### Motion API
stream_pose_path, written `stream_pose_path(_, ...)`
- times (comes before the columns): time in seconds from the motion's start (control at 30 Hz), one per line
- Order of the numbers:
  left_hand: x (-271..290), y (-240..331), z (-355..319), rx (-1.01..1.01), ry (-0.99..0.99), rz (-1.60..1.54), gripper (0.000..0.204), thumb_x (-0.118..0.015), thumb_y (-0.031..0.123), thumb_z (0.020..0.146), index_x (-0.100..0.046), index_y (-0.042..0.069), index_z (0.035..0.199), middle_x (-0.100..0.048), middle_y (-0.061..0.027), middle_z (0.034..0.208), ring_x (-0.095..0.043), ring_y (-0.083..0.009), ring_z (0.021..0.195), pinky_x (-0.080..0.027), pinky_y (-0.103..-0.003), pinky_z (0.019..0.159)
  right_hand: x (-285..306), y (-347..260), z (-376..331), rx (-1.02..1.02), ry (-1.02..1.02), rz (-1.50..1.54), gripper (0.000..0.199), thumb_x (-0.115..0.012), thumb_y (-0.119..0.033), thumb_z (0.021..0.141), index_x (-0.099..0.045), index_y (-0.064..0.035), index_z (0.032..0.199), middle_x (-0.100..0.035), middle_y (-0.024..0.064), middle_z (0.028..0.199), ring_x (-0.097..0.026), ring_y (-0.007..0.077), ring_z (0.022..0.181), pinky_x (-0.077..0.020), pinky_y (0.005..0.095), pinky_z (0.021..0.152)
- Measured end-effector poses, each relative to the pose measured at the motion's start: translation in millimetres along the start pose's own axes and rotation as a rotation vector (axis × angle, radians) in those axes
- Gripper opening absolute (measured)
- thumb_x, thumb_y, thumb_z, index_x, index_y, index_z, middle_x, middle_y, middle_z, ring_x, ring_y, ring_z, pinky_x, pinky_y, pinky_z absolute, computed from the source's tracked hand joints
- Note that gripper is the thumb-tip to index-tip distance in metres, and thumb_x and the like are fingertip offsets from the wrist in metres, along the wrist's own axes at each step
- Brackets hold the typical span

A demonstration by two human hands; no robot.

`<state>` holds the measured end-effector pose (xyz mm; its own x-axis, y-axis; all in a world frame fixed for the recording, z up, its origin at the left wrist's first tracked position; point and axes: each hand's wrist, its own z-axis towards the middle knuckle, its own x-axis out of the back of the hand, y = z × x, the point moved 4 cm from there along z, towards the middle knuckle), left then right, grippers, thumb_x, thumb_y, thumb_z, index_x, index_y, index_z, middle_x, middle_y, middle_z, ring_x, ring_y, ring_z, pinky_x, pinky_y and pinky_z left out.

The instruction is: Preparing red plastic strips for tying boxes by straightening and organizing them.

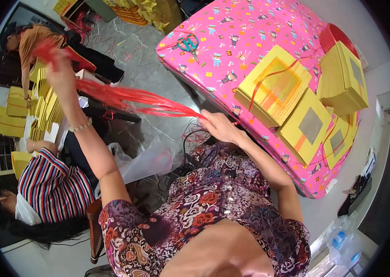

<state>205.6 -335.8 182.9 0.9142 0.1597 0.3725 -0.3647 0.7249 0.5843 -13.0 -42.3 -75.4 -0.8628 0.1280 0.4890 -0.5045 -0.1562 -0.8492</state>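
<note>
A long bundle of thin red plastic strings (144, 99) stretches between my two hands. My right hand (222, 127) is closed round its gathered end, close to the near edge of the pink table. Raised at the far left, my left hand (61, 67) is blurred by motion, with a red tangle of the strings at its fingers; it appears closed on them. A beaded bracelet (80, 125) circles my left wrist. Between the hands the strands fan out loosely above the floor.
On the pink patterned tablecloth (225, 27) lie teal-handled scissors (189, 45), several yellow paper stacks (312, 122) and a red basket (338, 37). One person in a striped top (56, 189) sits at left; another in brown (42, 39) bends over yellow stacks. A clear plastic bag (144, 159) hangs nearby.
</note>
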Motion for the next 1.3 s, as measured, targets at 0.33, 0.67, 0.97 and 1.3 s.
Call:
stream_pose_path(0.33,-131,99,-173,-0.33,-1.015,-0.104,0.032,-0.054,0.025,0.09,-0.057,0.002,0.113,-0.062,-0.0196,0.097,-0.058,-0.0342,0.096,-0.043,-0.042,0.082,33,-63,51,-0.045,0.012,-0.289,0.027,-0.048,-0.024,0.093,-0.048,0.0019,0.089,-0.056,0.024,0.064,-0.057,0.0448,0.066,-0.042,0.0515,0.057)
stream_pose_path(0.67,-92,31,-126,-0.268,-0.242,0.039,0.028,-0.059,0.02,0.091,-0.061,0.003,0.07,-0.044,-0.0081,0.052,-0.039,-0.0099,0.049,-0.037,-0.028,0.046,51,-40,38,-0.051,-0.069,-0.095,0.033,-0.045,-0.033,0.096,-0.046,-0.0004,0.091,-0.056,0.025,0.07,-0.057,0.0446,0.071,-0.0422,0.0512,0.061)
stream_pose_path(0.97,-75,-6,-95,-0.355,-0.311,0.377,0.025,-0.046,0.023,0.096,-0.064,0.005,0.098,-0.064,-0.0113,0.091,-0.059,-0.0292,0.087,-0.044,-0.04,0.077,66,-27,31,-0.176,-0.019,-0.214,0.032,-0.042,-0.032,0.097,-0.047,-0.0003,0.092,-0.056,0.024,0.072,-0.056,0.0436,0.073,-0.0394,0.0523,0.062)
stream_pose_path(1.3,-150,56,-200,0.154,-0.957,-0.211,0.041,-0.049,0.026,0.095,-0.057,0.0,0.065,-0.052,-0.0129,0.055,-0.044,-0.0225,0.045,-0.037,-0.037,0.048,54,-82,60,-0.073,-0.113,-0.319,0.032,-0.045,-0.029,0.095,-0.047,0.0022,0.091,-0.056,0.0228,0.065,-0.058,0.0417,0.065,-0.0428,0.0501,0.06)
